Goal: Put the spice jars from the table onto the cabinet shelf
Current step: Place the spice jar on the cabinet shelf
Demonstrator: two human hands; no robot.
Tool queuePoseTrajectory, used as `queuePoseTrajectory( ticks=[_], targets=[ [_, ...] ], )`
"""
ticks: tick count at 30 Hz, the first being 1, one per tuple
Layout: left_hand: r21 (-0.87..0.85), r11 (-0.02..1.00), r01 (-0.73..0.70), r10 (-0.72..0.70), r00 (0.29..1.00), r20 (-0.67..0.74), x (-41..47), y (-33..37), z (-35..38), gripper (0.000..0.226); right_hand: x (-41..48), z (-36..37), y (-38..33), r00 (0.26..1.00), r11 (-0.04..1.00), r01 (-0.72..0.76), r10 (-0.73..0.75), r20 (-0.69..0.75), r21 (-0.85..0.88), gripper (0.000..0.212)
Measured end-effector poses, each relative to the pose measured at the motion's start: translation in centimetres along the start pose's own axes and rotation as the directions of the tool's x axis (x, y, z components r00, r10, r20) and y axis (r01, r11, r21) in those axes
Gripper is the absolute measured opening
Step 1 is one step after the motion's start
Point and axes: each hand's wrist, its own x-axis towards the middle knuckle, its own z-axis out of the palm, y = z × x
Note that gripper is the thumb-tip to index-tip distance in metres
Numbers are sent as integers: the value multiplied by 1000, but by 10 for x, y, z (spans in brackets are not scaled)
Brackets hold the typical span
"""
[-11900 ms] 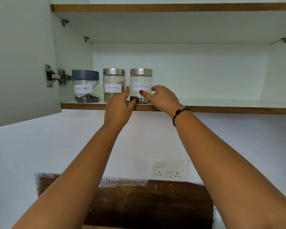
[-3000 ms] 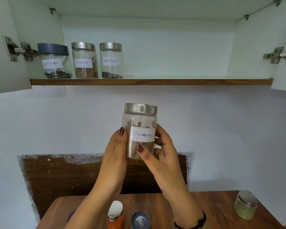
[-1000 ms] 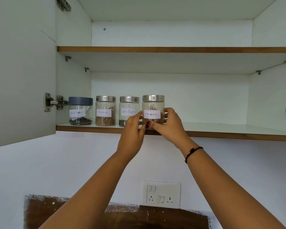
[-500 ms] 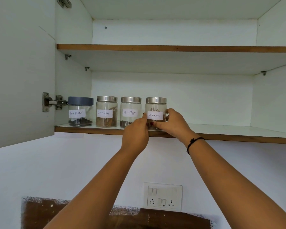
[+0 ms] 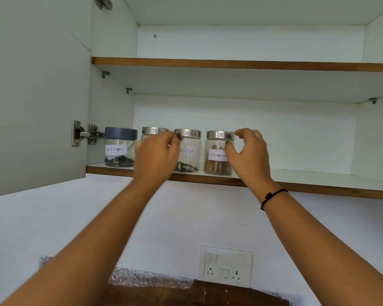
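Four spice jars are standing upright in a row on the lower cabinet shelf [image 5: 318, 180], near its front edge and toward its left end. Nearest the left wall is sitting a grey-lidded jar [image 5: 119, 151] labelled "Black Pepper". Next to it is standing a steel-lidded jar [image 5: 154, 130], with only its lid showing behind the left hand. Then comes a second Black Pepper jar [image 5: 188, 155], and last in the row a Cinnamon jar [image 5: 217, 155] holding brown sticks.

The left hand [image 5: 156, 155] is hovering in front of the hidden jar, blurred, its fingers loosely curled and gripping nothing. The right hand [image 5: 249, 155] is hanging just beside the Cinnamon jar's right side, its fingers and thumb curved apart in a wide C. The thumb is lying over the jar's right edge, though whether it is touching the glass cannot be told. A black bracelet [image 5: 272, 196] is circling the right wrist.

The right part of the shelf is lying bare. The cabinet door [image 5: 35, 96] is hanging open on the left by a metal hinge [image 5: 84, 134]. An upper shelf [image 5: 230, 64] is running above the jars, and a white switch plate [image 5: 226, 267] is sitting on the wall below.
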Motion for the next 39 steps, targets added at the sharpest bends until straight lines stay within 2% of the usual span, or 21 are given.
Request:
queuePoseTrajectory(
  ticks=[2,5,9,12,16,19,22,24,30,39],
  targets=[
    [132,990,-47,47,999,5,15,-17,-16,31,0,6,-18,983,983,181,-180,42,-24,36],
    [286,953,-103,68,989,130,35,-39,-28,35,3,20,-49,914,934,353,-335,230,-44,48],
    [326,936,-129,40,963,267,55,-60,-37,39,11,42,-85,813,909,416,-352,464,-40,58],
    [364,924,-114,5,958,287,66,-79,-48,40,20,59,-104,765,892,445,-334,551,-78,49],
    [433,898,-79,-91,929,359,72,-100,-68,41,31,80,-121,740,849,504,-332,585,-157,40],
    [462,877,-128,-105,889,447,72,-108,-77,36,36,91,-129,715,817,546,-337,612,-188,36],
    [452,884,-122,-116,878,465,74,-111,-81,35,38,97,-131,701,797,563,-319,638,-220,26],
    [444,889,-116,-129,866,483,78,-112,-82,37,40,101,-131,712,812,537,-293,638,-228,19],
    [430,896,-109,-155,831,534,90,-116,-84,37,42,110,-137,747,870,433,-200,634,-236,20],
    [420,902,-102,-157,828,539,89,-119,-83,37,38,115,-149,741,874,431,-201,640,-224,13]
  ],
)
